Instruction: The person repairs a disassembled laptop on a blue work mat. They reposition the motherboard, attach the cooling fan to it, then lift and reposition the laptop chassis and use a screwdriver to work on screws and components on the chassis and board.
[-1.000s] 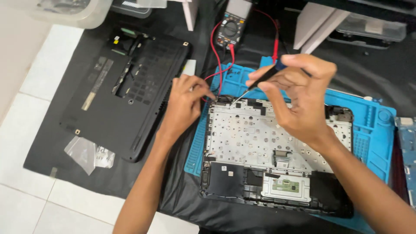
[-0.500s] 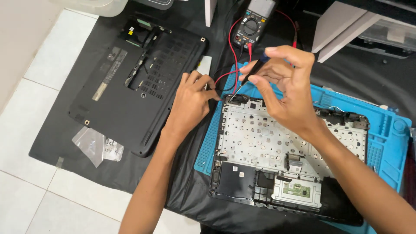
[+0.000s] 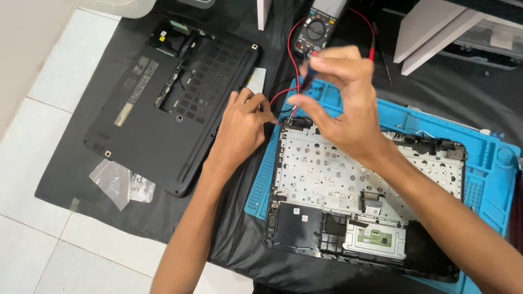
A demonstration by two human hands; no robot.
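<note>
Both hands are working at the top-left corner of the opened laptop chassis (image 3: 348, 179), which lies on a blue mat (image 3: 490, 179) over black sheeting (image 3: 71, 179). The right hand (image 3: 343, 103) hovers above that corner, its grip closed around a black probe (image 3: 303, 90) pinched between thumb and fingertips, the tip angled down towards the corner of the metal keyboard plate. The left hand (image 3: 242, 128) rests just beside it on the mat's left edge, its grip closed on the red probe (image 3: 274, 121), held low and pointing at the same corner; exactly what the tip touches I cannot tell. Red leads (image 3: 291, 49) curl back from both hands to a multimeter (image 3: 315, 30) sitting at the top of the scene, just beyond the mat. To the left, well clear of the hands, the laptop's black bottom cover (image 3: 163, 103) lies inside-up on the sheeting, and a small clear plastic bag (image 3: 117, 182) sits near its lower corner. White floor tiles (image 3: 32, 234) show along the left. At the upper right, a white frame (image 3: 430, 32) stands on the dark surface.
</note>
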